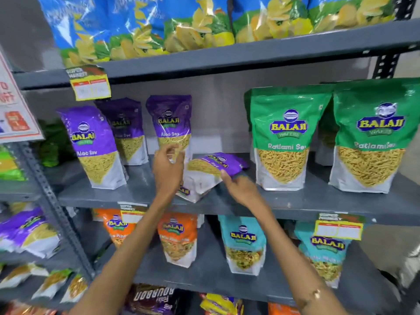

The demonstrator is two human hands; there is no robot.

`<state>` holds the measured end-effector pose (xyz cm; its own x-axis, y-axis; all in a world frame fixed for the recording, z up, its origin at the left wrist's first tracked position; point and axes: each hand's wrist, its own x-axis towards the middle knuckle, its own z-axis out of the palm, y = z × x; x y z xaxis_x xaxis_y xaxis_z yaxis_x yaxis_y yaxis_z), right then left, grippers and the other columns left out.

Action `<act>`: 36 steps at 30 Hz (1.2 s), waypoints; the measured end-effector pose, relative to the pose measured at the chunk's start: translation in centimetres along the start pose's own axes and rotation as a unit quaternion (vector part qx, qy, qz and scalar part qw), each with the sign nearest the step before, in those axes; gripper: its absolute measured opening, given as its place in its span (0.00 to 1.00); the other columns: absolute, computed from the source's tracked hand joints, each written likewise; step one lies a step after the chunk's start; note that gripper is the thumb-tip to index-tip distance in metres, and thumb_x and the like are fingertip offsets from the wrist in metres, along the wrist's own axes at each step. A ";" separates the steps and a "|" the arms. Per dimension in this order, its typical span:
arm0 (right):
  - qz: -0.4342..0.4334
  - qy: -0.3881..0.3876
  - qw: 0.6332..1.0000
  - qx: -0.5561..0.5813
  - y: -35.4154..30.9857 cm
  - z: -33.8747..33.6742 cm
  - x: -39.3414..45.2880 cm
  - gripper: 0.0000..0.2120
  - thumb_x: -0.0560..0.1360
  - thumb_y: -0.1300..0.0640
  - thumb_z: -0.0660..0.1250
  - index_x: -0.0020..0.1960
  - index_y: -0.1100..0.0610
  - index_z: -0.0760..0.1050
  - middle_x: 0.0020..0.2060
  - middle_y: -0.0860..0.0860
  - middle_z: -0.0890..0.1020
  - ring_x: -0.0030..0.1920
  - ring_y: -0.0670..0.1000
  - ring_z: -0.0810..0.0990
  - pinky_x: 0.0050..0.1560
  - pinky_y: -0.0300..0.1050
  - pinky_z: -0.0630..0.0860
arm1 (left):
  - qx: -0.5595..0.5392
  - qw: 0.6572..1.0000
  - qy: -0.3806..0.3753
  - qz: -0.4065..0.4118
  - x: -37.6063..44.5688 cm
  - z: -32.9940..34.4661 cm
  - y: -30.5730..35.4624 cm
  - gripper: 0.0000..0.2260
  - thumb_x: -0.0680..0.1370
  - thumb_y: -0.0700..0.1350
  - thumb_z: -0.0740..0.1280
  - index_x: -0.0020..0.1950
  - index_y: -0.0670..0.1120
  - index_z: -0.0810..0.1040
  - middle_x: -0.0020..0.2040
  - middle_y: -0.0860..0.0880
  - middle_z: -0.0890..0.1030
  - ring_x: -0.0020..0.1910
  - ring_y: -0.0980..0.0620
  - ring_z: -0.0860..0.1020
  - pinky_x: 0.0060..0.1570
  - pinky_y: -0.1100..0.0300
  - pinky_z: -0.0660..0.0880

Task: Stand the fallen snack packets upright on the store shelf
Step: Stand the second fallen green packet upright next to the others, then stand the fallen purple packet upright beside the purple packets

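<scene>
A purple Aloo Sev packet (211, 171) lies fallen on its side on the grey middle shelf (141, 192), its white base toward me. My right hand (241, 185) touches its right edge from below. My left hand (168, 169) hovers just left of it with fingers apart, in front of an upright purple packet (170, 119). Two more purple packets (95, 146) (126, 128) stand upright further left. Part of another packet (185, 192) shows under the fallen one.
Two green Ratlami Sev packets (284, 137) (372, 135) stand to the right. Blue chip bags (181, 21) fill the shelf above. Orange packets (177, 237) and teal packets (244, 244) stand below. Price tags (89, 84) hang from shelf edges. A neighbouring rack (29, 233) is at the left.
</scene>
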<state>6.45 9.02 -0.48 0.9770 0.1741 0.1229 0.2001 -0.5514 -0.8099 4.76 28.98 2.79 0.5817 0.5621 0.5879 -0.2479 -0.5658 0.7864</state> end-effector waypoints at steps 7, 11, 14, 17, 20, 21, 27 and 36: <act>0.170 -0.036 0.985 0.014 -1.5 5.3 7.7 0.74 0.45 0.10 0.53 0.77 0.57 0.65 0.78 0.59 0.66 0.77 0.62 0.66 0.76 0.62 0.61 | 0.028 0.858 -0.390 -0.333 7.1 -0.2 -5.1 0.16 0.76 0.58 0.72 0.54 0.46 0.80 0.47 0.44 0.84 0.38 0.49 0.83 0.39 0.56 0.82; 0.182 0.037 0.982 0.014 -2.2 6.0 6.6 0.50 0.54 0.18 0.66 0.64 0.52 0.77 0.62 0.57 0.79 0.68 0.57 0.75 0.71 0.59 0.66 | -0.042 0.767 -0.542 -0.341 8.0 0.0 -5.4 0.12 0.77 0.51 0.73 0.54 0.44 0.82 0.47 0.43 0.88 0.45 0.46 0.86 0.50 0.49 0.84; 0.098 0.073 0.980 0.155 -0.7 6.2 5.4 0.36 0.58 0.29 0.76 0.53 0.55 0.81 0.52 0.46 0.84 0.55 0.50 0.83 0.65 0.53 0.78 | -0.115 0.740 -0.573 -0.332 7.1 -0.5 -4.9 0.07 0.79 0.44 0.71 0.53 0.41 0.82 0.47 0.42 0.88 0.45 0.45 0.86 0.52 0.48 0.82; 0.003 0.079 0.959 0.271 -1.9 6.0 1.8 0.15 0.76 0.61 0.73 0.62 0.58 0.77 0.54 0.50 0.85 0.48 0.43 0.83 0.53 0.40 0.80 | -0.185 0.778 -0.526 -0.289 4.3 -1.5 -4.4 0.06 0.76 0.37 0.73 0.53 0.41 0.82 0.46 0.44 0.88 0.44 0.46 0.86 0.49 0.51 0.83; -0.024 0.106 0.940 0.323 -3.1 6.3 -1.8 0.13 0.78 0.66 0.68 0.56 0.54 0.69 0.48 0.47 0.82 0.50 0.48 0.82 0.51 0.43 0.77 | -0.220 0.867 -0.393 -0.215 0.1 -2.9 -4.1 0.17 0.68 0.32 0.78 0.53 0.43 0.79 0.50 0.44 0.86 0.49 0.44 0.85 0.48 0.53 0.83; -0.029 0.117 0.940 0.318 -3.1 6.5 -2.9 0.14 0.78 0.65 0.68 0.58 0.54 0.68 0.48 0.46 0.82 0.50 0.48 0.82 0.50 0.41 0.78 | -0.232 0.887 -0.346 -0.198 -1.5 -3.5 -4.0 0.23 0.65 0.31 0.80 0.56 0.42 0.77 0.52 0.44 0.86 0.49 0.45 0.84 0.47 0.55 0.83; -0.146 0.168 0.929 0.296 -5.8 6.4 -10.2 0.24 0.77 0.74 0.64 0.70 0.61 0.65 0.53 0.53 0.80 0.47 0.41 0.81 0.50 0.37 0.78 | -0.335 0.911 -0.217 -0.103 -8.3 -8.2 -2.0 0.34 0.58 0.33 0.79 0.62 0.42 0.71 0.51 0.46 0.82 0.44 0.59 0.82 0.42 0.67 0.80; -0.254 0.164 0.905 0.297 -9.4 4.6 -16.9 0.27 0.77 0.70 0.67 0.72 0.57 0.63 0.56 0.42 0.81 0.56 0.43 0.81 0.55 0.37 0.78 | -0.374 0.900 -0.223 -0.016 -9.7 -14.2 1.2 0.34 0.62 0.31 0.80 0.64 0.44 0.71 0.54 0.48 0.85 0.52 0.51 0.85 0.49 0.58 0.82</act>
<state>-12.32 15.01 2.46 0.7581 -0.0232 0.6518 0.6510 0.0860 -0.7542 -12.20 31.43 0.78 0.8098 0.1777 0.5592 -0.5805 0.1036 0.8077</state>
